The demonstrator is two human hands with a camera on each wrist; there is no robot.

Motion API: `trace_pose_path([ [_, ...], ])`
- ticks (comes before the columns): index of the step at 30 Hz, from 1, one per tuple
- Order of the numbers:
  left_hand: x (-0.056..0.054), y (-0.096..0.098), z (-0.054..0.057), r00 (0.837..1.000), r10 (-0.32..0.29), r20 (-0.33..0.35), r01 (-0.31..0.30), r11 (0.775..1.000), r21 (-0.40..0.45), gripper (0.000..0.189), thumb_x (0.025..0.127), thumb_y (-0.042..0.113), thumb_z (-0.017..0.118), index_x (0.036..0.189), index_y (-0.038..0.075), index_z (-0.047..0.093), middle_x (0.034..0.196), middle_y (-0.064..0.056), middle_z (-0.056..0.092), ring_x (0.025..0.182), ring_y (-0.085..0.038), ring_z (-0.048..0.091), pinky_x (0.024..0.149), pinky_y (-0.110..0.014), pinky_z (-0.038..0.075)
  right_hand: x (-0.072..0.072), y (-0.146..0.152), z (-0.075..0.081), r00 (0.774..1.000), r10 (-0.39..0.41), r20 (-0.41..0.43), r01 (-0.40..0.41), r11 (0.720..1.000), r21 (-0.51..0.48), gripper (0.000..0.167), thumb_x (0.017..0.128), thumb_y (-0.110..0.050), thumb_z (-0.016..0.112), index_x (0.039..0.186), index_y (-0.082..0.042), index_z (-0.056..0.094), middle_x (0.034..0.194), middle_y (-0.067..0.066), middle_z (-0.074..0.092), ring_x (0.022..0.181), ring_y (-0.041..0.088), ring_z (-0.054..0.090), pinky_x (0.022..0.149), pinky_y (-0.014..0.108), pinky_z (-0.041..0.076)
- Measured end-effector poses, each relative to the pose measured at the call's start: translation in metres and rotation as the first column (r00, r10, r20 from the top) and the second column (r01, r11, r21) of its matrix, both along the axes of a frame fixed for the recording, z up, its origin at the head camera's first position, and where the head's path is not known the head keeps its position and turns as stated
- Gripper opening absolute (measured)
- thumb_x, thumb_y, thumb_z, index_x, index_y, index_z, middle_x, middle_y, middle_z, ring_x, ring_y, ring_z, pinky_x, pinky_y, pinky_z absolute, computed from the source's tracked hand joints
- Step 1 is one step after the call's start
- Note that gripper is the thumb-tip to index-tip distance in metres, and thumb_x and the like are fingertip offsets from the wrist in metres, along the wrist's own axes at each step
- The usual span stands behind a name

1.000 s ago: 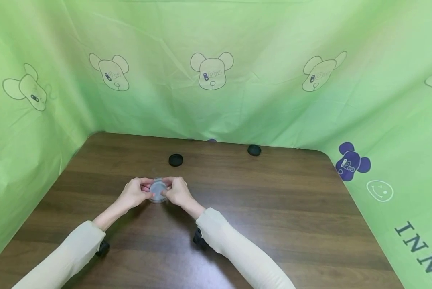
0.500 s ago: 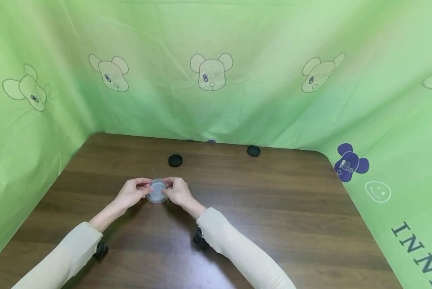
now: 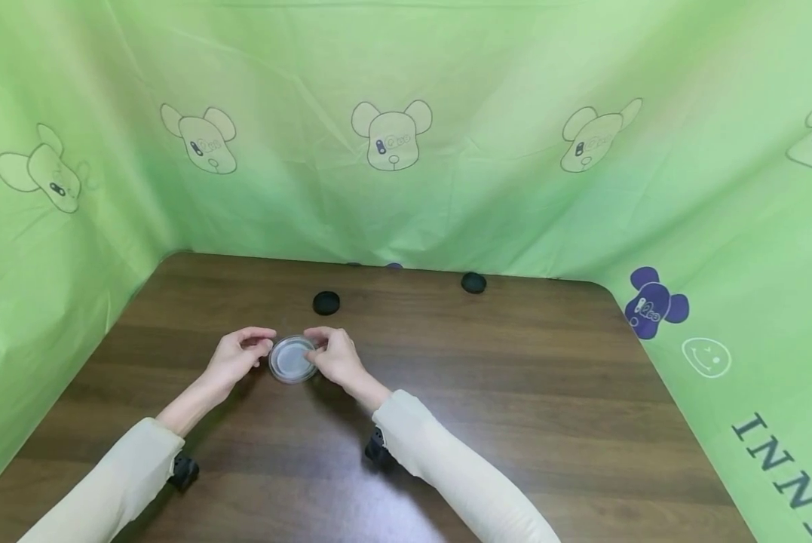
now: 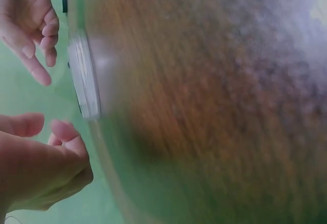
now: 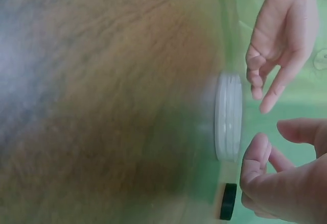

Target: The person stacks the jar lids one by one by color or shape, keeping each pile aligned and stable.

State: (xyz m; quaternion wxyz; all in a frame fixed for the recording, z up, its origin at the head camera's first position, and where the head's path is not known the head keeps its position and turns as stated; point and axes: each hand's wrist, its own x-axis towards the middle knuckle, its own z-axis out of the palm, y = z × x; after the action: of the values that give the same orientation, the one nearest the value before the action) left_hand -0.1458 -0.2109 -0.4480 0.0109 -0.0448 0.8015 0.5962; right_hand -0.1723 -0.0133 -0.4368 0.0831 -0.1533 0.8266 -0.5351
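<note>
A round, shallow, clear plastic container [image 3: 290, 362] lies flat on the wooden table, between the two hands in the head view. From the side, in the left wrist view, the container [image 4: 85, 78] shows stacked pale rims. My left hand [image 3: 234, 359] is just left of it, fingers loosely bent and holding nothing. On the other side, my right hand [image 3: 341, 357] hovers over the container's right edge in the head view. In the right wrist view, a gap shows between the right hand's fingertips [image 5: 258, 145] and the container [image 5: 228, 117]; nothing is between thumb and fingers.
Behind the container lies a black round disc [image 3: 326, 303]. Another black disc [image 3: 473, 283] lies by the table's back edge, farther right. Green printed cloth [image 3: 406, 211] encloses the back and sides of the wooden table [image 3: 514, 392].
Both hands were gripping the container's edges. The left hand has let go and moved left; the right has loosened from the edge. More of the container shows now, slightly farther left.
</note>
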Motion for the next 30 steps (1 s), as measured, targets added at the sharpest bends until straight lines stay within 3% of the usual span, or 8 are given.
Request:
trace_pose_path([
  [5, -0.002, 0.002, 0.002, 0.997, 0.047, -0.053, -0.046, 0.999, 0.020, 0.029, 0.094, -0.001, 0.056, 0.119, -0.015, 0.056, 0.092, -0.008, 0.060, 0.075, -0.005, 0.055, 0.062, -0.019, 0.048, -0.004, 0.008, 0.000, 0.999, -0.016, -0.041, 0.016, 1.000, -0.004, 0.034, 0.081, 0.004, 0.068, 0.115, 0.002, 0.068, 0.099, 0.016, 0.064, 0.078, 0.018, 0.062, 0.070, 0.021, 0.049],
  [12, -0.012, 0.002, 0.004, 0.997, 0.042, -0.064, -0.042, 0.999, -0.003, 0.029, 0.093, -0.002, 0.056, 0.119, -0.016, 0.056, 0.104, -0.024, 0.061, 0.079, -0.005, 0.057, 0.066, -0.020, 0.051, -0.017, 0.027, -0.002, 0.998, -0.056, -0.025, 0.057, 0.998, 0.019, 0.034, 0.084, 0.001, 0.069, 0.118, 0.002, 0.066, 0.106, 0.019, 0.065, 0.085, 0.023, 0.065, 0.074, 0.026, 0.051],
  [18, -0.025, 0.003, 0.005, 1.000, 0.014, -0.008, -0.014, 1.000, -0.026, 0.032, 0.093, 0.000, 0.055, 0.122, -0.013, 0.056, 0.103, -0.017, 0.061, 0.082, -0.009, 0.055, 0.067, -0.021, 0.051, -0.031, 0.040, -0.001, 0.998, -0.067, -0.022, 0.068, 0.996, 0.060, 0.035, 0.084, 0.002, 0.068, 0.119, 0.002, 0.065, 0.106, 0.017, 0.065, 0.087, 0.024, 0.064, 0.078, 0.031, 0.052],
  [23, -0.037, 0.003, 0.004, 0.997, -0.028, 0.067, 0.029, 0.999, -0.019, 0.034, 0.094, 0.002, 0.054, 0.125, -0.012, 0.053, 0.109, -0.019, 0.061, 0.086, -0.014, 0.056, 0.068, -0.021, 0.051, -0.040, 0.046, -0.003, 0.997, -0.080, 0.012, 0.078, 0.992, 0.097, 0.037, 0.083, 0.001, 0.068, 0.120, 0.001, 0.065, 0.106, 0.014, 0.065, 0.090, 0.023, 0.063, 0.083, 0.032, 0.050],
  [30, -0.051, 0.001, 0.005, 0.972, -0.155, 0.179, 0.161, 0.987, -0.023, 0.040, 0.097, 0.011, 0.054, 0.130, -0.011, 0.047, 0.117, -0.023, 0.058, 0.096, -0.025, 0.056, 0.076, -0.027, 0.051, -0.046, 0.044, -0.003, 0.993, -0.092, 0.071, 0.084, 0.991, 0.108, 0.038, 0.085, 0.000, 0.068, 0.122, 0.001, 0.063, 0.111, 0.016, 0.062, 0.101, 0.025, 0.059, 0.089, 0.034, 0.047],
])
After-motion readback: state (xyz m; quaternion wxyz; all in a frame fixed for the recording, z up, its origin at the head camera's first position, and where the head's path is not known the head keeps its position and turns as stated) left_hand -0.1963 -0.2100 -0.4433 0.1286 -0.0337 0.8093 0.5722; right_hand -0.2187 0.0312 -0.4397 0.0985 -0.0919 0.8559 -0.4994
